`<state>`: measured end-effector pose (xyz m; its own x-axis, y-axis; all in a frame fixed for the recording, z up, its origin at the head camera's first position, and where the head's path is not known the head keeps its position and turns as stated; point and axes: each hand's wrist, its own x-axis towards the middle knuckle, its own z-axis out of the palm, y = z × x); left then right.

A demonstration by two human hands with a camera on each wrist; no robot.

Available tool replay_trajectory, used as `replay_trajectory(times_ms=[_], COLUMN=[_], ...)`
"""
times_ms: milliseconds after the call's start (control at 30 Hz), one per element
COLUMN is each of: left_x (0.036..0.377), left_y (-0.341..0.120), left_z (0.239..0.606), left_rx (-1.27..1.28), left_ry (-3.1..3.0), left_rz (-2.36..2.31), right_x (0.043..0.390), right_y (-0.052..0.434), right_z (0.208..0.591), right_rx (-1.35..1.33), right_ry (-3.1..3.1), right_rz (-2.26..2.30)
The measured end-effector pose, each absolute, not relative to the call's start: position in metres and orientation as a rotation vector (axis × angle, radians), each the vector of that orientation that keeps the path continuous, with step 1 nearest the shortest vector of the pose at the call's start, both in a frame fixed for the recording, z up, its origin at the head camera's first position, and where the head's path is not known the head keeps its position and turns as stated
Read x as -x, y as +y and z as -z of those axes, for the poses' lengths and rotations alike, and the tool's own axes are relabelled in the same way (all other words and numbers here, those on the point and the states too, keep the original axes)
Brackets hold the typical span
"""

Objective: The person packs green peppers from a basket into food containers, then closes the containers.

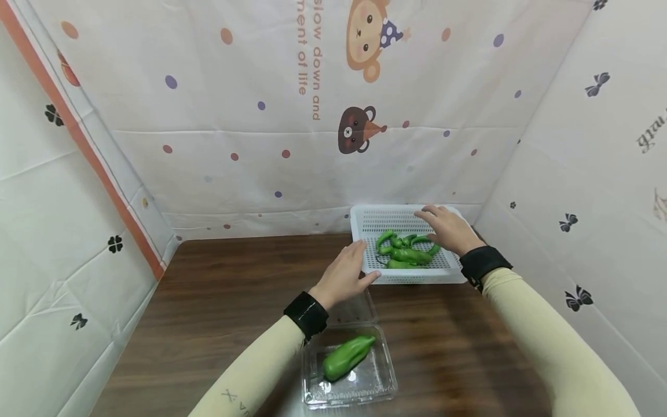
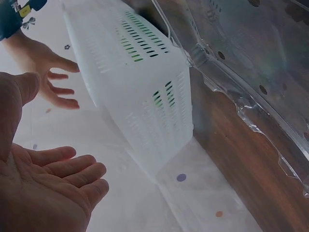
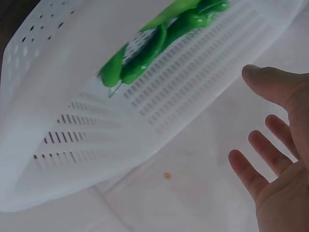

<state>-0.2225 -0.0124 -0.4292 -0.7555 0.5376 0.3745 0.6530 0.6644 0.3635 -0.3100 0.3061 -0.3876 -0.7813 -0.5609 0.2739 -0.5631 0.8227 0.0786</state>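
A white perforated plastic basket (image 1: pixel 406 279) stands against the back wall with several green peppers (image 1: pixel 411 255) inside. At its left front corner is my left hand (image 1: pixel 344 275), fingers extended and thumb apart, holding nothing. My right hand (image 1: pixel 450 230) hovers over the basket's right side, its fingers spread and also holding nothing. In the left wrist view the left palm (image 2: pixel 43 188) faces up beside the basket's wall (image 2: pixel 140 82). Nearer the front, a clear plastic clamshell box (image 1: pixel 385 370) has its lid raised and holds one large green pepper (image 1: pixel 348 357).
The brown wooden table (image 1: pixel 234 289) meets a back wall cloth (image 1: pixel 250 185) printed with dots and bears. Patterned cloth (image 1: pixel 552 249) also closes off the right side, close to the basket. Another cloth (image 1: pixel 62 260) with an orange stripe borders the left.
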Motion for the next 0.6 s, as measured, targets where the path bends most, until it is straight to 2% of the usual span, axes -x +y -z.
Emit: replay_trajectory(times_ms=[600], left_x=[0.229], left_y=[0.002], left_z=[0.438], left_rx=[0.933], left_ry=[-2.744], left_rz=[0.677], right_x=[0.334], right_y=[0.326], right_z=[0.413], right_rx=[-0.801], right_ry=[-2.908], right_rz=[0.204])
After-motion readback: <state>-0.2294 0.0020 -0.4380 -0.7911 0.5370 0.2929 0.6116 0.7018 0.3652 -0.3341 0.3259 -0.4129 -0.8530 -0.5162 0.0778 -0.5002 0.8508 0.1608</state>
